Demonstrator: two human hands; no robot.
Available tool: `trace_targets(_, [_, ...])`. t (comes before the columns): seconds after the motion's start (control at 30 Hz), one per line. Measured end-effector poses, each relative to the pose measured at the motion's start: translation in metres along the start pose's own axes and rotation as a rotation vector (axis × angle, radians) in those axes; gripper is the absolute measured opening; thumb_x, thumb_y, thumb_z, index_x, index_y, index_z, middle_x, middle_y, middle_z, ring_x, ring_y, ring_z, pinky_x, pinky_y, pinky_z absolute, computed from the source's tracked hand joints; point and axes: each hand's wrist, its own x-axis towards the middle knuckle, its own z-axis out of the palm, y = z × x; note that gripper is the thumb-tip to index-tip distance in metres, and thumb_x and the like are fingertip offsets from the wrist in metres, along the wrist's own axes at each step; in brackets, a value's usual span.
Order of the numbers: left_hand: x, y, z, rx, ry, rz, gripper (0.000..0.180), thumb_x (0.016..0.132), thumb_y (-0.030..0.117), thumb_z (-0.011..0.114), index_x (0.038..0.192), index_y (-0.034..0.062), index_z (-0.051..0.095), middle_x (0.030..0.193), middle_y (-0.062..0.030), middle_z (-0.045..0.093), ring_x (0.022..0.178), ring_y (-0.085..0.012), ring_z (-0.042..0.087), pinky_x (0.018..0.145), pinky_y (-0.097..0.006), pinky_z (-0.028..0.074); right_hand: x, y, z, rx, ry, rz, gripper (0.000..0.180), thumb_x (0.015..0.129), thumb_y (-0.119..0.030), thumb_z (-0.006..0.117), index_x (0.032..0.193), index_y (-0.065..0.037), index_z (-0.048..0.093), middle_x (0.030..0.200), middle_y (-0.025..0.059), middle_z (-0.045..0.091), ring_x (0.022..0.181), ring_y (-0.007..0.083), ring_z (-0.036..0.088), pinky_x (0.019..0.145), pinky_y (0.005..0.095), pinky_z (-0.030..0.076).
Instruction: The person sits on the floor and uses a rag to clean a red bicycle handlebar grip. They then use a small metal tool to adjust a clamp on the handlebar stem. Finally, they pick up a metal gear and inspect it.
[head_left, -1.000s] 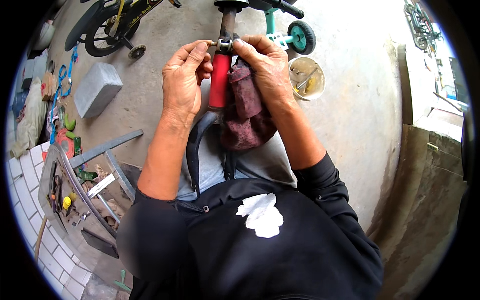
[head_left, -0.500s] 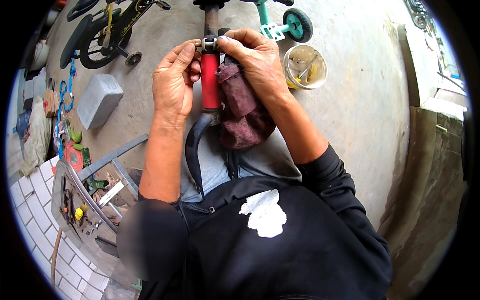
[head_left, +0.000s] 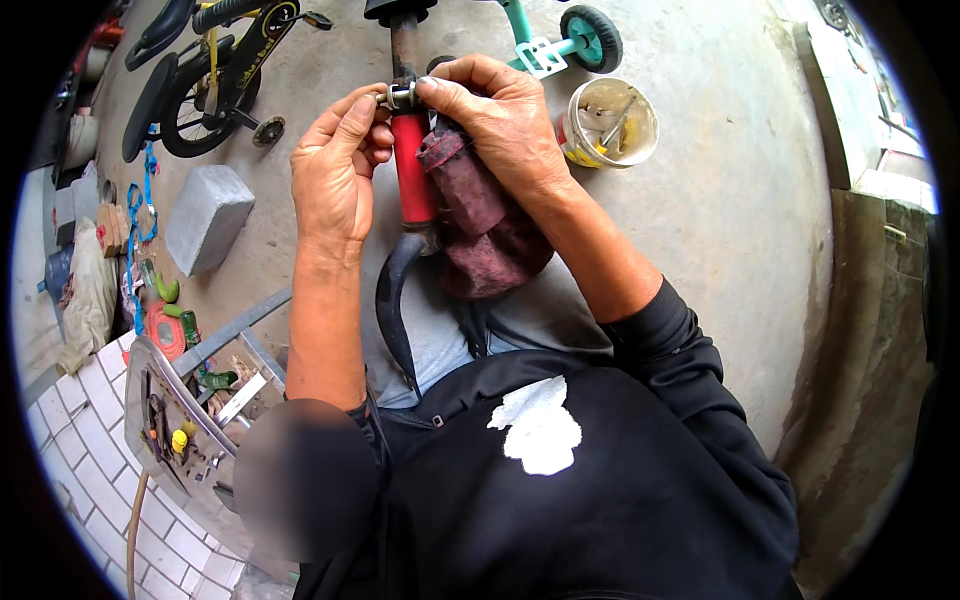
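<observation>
In front of me stands a red tube point(head_left: 412, 172) with a worn metal post point(head_left: 404, 48) rising out of its far end. A small metal clamp point(head_left: 402, 97) circles the joint. My left hand point(head_left: 340, 150) pinches the clamp's bolt point(head_left: 381, 98) at the left side, thumb against the forefinger. My right hand point(head_left: 510, 125) has its thumb on the clamp's other side, fingers curled; what lies under them is hidden. Just below it hangs a stained maroon cloth pouch point(head_left: 490, 235) beside the tube. A black curved bar point(head_left: 393, 300) runs from the tube's near end toward my lap.
A bucket point(head_left: 612, 122) with tools stands to the right. Beyond are a turquoise wheeled frame point(head_left: 540, 52) and, far left, a small black bicycle point(head_left: 215, 85). A grey block point(head_left: 208, 218) sits left, with a tray of tools point(head_left: 165, 410) nearer me.
The tube and clamp have shifted slightly left in view, both hands with them. My grip on the clamp looks the same.
</observation>
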Motion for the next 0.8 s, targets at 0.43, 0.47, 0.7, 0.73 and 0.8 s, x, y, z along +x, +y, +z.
trace_targets(0.43, [0.0034,0.0053,-0.0034,0.087,0.027,-0.062,0.022,0.093,0.017,0.061,0.101,-0.0022,0.066,0.081,-0.0052,0.065,0.065,-0.0099,0.057,0.055,-0.021,0.045,-0.0004,-0.0004,-0.0039,-0.077,-0.044,-0.050,0.019,0.082,-0.012,0.072,0.092,0.004,0.068,0.080,0.0070,0.067,0.074,0.0105,0.061,0.069,0.0240,0.050])
trace_targets(0.47, [0.0035,0.0056,-0.0037,0.082,0.032,-0.068,0.020,0.093,0.017,0.062,0.098,-0.0015,0.066,0.079,-0.0051,0.065,0.064,-0.0097,0.058,0.056,-0.021,0.045,-0.0010,-0.0014,-0.0037,-0.074,-0.047,-0.043,0.019,0.082,-0.011,0.072,0.092,0.004,0.068,0.080,0.0070,0.067,0.074,0.0106,0.061,0.069,0.0241,0.050])
trace_targets(0.7, [0.0045,0.0052,-0.0021,0.070,0.051,-0.072,0.019,0.092,0.018,0.064,0.094,-0.0008,0.066,0.076,-0.0045,0.065,0.061,-0.0095,0.057,0.055,-0.020,0.045,0.0003,0.0004,-0.0052,-0.091,-0.062,-0.060,0.017,0.082,-0.010,0.071,0.092,0.004,0.067,0.079,0.0075,0.068,0.074,0.0105,0.063,0.068,0.0241,0.051])
trace_targets(0.73, [0.0046,0.0056,-0.0018,0.070,0.052,-0.074,0.019,0.092,0.017,0.064,0.094,-0.0010,0.066,0.077,-0.0048,0.065,0.062,-0.0096,0.057,0.055,-0.021,0.045,0.0002,-0.0002,-0.0050,-0.087,-0.062,-0.064,0.017,0.083,-0.010,0.071,0.092,0.004,0.067,0.079,0.0075,0.068,0.074,0.0106,0.063,0.068,0.0242,0.052])
trace_targets(0.8, [0.0049,0.0066,-0.0014,0.067,0.055,-0.077,0.019,0.092,0.017,0.063,0.095,-0.0015,0.066,0.078,-0.0053,0.065,0.062,-0.0097,0.057,0.055,-0.021,0.045,-0.0003,-0.0015,-0.0045,-0.078,-0.062,-0.073,0.017,0.083,-0.010,0.071,0.091,0.004,0.067,0.079,0.0076,0.068,0.074,0.0107,0.063,0.068,0.0243,0.052])
